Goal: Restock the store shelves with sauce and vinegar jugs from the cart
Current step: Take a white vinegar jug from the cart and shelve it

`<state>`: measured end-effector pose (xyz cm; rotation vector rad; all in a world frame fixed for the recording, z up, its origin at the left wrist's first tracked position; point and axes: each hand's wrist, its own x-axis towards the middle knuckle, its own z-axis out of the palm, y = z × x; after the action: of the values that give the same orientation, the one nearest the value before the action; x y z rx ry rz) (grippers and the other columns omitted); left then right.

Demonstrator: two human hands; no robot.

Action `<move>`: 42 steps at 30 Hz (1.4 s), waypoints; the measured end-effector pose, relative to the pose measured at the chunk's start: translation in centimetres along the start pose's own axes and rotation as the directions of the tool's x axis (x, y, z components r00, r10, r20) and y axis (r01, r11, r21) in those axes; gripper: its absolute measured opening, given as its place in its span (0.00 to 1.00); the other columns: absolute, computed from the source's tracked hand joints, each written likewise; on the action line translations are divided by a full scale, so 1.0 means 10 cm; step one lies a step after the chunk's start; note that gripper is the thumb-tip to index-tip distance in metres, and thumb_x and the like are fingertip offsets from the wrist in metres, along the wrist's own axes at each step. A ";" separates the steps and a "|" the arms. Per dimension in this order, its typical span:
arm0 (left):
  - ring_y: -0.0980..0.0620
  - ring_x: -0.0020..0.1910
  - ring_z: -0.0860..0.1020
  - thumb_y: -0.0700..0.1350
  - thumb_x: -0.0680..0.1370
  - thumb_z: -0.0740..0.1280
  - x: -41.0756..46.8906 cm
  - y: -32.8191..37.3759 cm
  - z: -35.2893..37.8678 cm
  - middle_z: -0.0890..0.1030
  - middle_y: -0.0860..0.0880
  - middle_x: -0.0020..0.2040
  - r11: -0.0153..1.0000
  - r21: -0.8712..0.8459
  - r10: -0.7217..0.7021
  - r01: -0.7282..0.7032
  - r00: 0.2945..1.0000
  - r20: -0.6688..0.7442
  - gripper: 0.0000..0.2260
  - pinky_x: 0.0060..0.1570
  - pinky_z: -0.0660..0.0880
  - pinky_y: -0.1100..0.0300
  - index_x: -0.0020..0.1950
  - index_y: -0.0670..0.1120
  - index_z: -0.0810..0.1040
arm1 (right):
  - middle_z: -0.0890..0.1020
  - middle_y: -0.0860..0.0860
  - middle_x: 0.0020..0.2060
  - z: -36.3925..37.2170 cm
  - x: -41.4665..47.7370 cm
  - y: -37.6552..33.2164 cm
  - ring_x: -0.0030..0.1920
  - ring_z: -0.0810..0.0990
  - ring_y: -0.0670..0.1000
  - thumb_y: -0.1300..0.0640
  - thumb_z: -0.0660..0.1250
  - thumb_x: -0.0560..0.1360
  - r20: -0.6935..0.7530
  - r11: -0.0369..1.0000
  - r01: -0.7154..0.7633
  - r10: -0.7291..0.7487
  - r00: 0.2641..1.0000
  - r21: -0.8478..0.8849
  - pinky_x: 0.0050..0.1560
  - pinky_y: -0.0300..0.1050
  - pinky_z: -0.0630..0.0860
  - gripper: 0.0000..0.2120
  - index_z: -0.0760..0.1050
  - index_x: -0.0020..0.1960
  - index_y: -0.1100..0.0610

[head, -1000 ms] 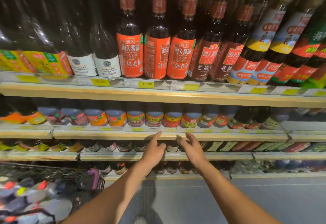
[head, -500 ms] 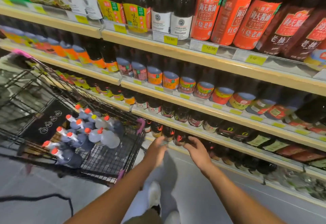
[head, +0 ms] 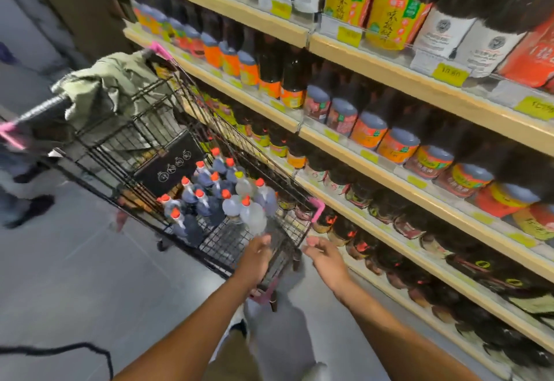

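As both hands reach empty toward the cart (head: 120,152), the main risk lies in the grab itself: the jugs (head: 215,197) stand packed cap to cap at the basket's near end, in the middle of the frame, so a hurried one-handed pull on the closest clear jug (head: 253,215) could topple its neighbours or let a heavy, smooth bottle slip. A knock against the wire wall might also roll the cart away from the shelves (head: 389,176), and the dark cable (head: 75,347) on the floor at the lower left could catch a foot on the turn back. The left hand (head: 257,253) is spread and grasps nothing, its fingers just short of the clear jug; the right hand (head: 325,256) hangs relaxed beside the cart's pink corner, also empty. Half a second ago both hands hovered before the lowest shelf rows with the cart off to the left — now the view has swung toward the cart and the left hand has crossed over its near wall.
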<state>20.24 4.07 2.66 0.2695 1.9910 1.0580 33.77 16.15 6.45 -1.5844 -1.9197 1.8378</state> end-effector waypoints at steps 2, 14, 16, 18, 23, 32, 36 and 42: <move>0.41 0.60 0.75 0.25 0.81 0.54 0.23 -0.08 -0.27 0.75 0.33 0.63 0.998 -0.022 0.061 -0.061 0.997 -0.037 0.16 0.49 0.74 0.62 0.67 0.29 0.72 | 0.80 0.52 0.52 0.28 0.17 -0.15 0.45 0.78 0.45 0.63 0.68 0.79 0.016 1.000 0.013 -0.013 1.000 -0.023 0.41 0.28 0.72 0.10 0.77 0.60 0.62; 0.59 0.38 0.74 0.36 0.83 0.61 1.31 0.08 -1.47 0.77 0.45 0.56 0.991 -0.050 -0.117 0.121 0.990 0.078 0.13 0.27 0.70 0.75 0.67 0.41 0.75 | 0.83 0.55 0.45 1.46 1.26 -0.66 0.42 0.81 0.52 0.55 0.67 0.78 0.114 0.962 -0.112 0.144 0.983 -0.249 0.39 0.43 0.74 0.04 0.76 0.46 0.47; 0.60 0.39 0.73 0.35 0.83 0.61 1.44 0.04 -1.51 0.76 0.46 0.54 0.990 -0.035 -0.130 0.134 0.986 0.109 0.14 0.28 0.69 0.77 0.68 0.41 0.74 | 0.82 0.55 0.43 1.55 1.39 -0.64 0.42 0.80 0.53 0.57 0.68 0.77 0.131 0.959 -0.171 0.204 0.970 -0.225 0.39 0.45 0.74 0.06 0.76 0.45 0.47; 0.55 0.44 0.76 0.35 0.83 0.61 1.54 0.02 -1.54 0.76 0.46 0.55 0.988 -0.029 -0.151 0.154 0.984 0.094 0.13 0.32 0.71 0.75 0.68 0.39 0.74 | 0.80 0.53 0.42 1.65 1.53 -0.62 0.39 0.78 0.51 0.58 0.68 0.78 0.160 0.951 -0.241 0.273 0.949 -0.191 0.34 0.40 0.73 0.05 0.74 0.49 0.50; 0.59 0.48 0.80 0.33 0.84 0.59 1.74 -0.13 -1.61 0.78 0.47 0.54 0.976 -0.045 -0.210 0.215 0.974 0.082 0.12 0.44 0.73 0.66 0.67 0.38 0.74 | 0.79 0.58 0.50 1.93 1.96 -0.53 0.43 0.80 0.57 0.64 0.68 0.78 0.161 0.930 -0.351 0.365 0.917 -0.107 0.41 0.45 0.77 0.19 0.68 0.66 0.54; 0.60 0.48 0.78 0.48 0.84 0.64 1.88 -0.34 -1.75 0.80 0.53 0.52 0.963 -0.101 -0.246 0.250 0.968 0.044 0.07 0.47 0.71 0.70 0.57 0.48 0.79 | 0.78 0.56 0.44 2.23 2.28 -0.47 0.44 0.79 0.55 0.65 0.66 0.79 0.238 0.794 -0.594 0.556 0.796 0.130 0.40 0.44 0.72 0.05 0.73 0.52 0.56; 0.51 0.57 0.76 0.51 0.84 0.63 1.90 -0.43 -1.78 0.80 0.49 0.57 0.956 -0.095 -0.275 0.278 0.960 0.045 0.12 0.57 0.68 0.60 0.58 0.46 0.80 | 0.77 0.56 0.51 2.12 2.30 -0.33 0.50 0.77 0.54 0.60 0.73 0.76 0.191 0.923 -0.365 0.383 0.904 -0.121 0.40 0.38 0.73 0.10 0.77 0.56 0.58; 0.49 0.57 0.78 0.49 0.83 0.63 1.95 -0.36 -1.74 0.81 0.51 0.55 0.921 -0.157 -0.354 0.358 0.934 0.053 0.08 0.53 0.71 0.55 0.56 0.50 0.81 | 0.77 0.30 0.52 1.90 2.16 -0.46 0.59 0.74 0.41 0.44 0.74 0.73 0.442 0.913 0.098 0.096 0.892 -0.397 0.51 0.29 0.67 0.04 0.82 0.46 0.41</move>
<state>-4.45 1.94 -6.38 -0.1655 1.8288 0.9674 8.62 18.00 -8.12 -1.3050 -2.6604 2.0481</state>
